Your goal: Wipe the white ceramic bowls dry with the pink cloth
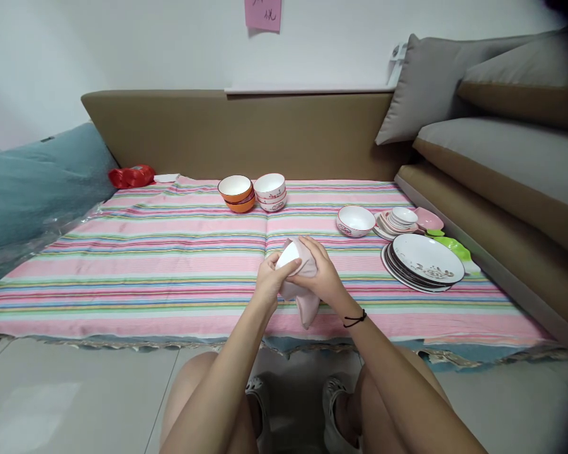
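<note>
Pink cloth ×1, white bowl ×1 | left hand grips bowl | right hand clasps cloth

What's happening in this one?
A seated person holds a white bowl in the left hand and presses a pink cloth around it with the right hand, above a striped sheet. At the back stand an orange bowl stack and a patterned bowl stack; a single bowl, small dishes and a plate stack lie to the right.

The head camera looks forward and down, close over the left hand and right hand, toward the sofa back.
</note>
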`<state>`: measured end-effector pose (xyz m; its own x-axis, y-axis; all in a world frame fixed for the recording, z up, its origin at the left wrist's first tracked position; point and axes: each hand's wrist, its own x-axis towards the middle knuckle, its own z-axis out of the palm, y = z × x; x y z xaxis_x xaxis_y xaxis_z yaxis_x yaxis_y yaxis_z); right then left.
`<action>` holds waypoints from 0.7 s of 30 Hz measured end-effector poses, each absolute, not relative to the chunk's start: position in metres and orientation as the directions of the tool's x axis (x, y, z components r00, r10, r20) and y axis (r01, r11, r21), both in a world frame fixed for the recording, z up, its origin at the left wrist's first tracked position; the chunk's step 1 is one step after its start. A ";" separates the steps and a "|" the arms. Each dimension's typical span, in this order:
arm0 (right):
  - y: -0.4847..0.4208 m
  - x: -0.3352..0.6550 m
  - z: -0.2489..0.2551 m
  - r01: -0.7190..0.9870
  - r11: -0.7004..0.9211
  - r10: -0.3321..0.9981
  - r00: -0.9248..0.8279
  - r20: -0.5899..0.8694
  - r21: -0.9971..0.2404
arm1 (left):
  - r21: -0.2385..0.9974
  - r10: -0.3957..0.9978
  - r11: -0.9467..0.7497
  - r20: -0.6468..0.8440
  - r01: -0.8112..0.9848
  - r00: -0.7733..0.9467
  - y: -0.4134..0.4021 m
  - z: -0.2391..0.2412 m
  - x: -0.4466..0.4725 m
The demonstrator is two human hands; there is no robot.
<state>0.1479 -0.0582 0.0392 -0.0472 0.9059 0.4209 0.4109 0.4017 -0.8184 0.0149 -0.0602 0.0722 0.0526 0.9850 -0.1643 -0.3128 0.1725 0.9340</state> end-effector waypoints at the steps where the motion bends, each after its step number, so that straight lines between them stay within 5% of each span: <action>1: -0.058 0.148 0.039 0.410 0.400 0.906 -0.041 0.422 -0.820 | 0.934 0.985 0.172 -0.163 -0.314 0.054 -0.060 0.072 0.015; 21: -0.058 0.148 0.040 0.460 0.430 0.891 -0.081 0.446 -0.777 | 0.916 0.987 0.160 -0.158 -0.368 0.035 -0.059 0.070 0.016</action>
<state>0.1478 -0.0584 0.0401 -0.0806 0.8914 0.4460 0.4602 0.4302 -0.7766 0.0157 -0.0586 0.0702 0.0346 0.9868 -0.1580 -0.3680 0.1596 0.9160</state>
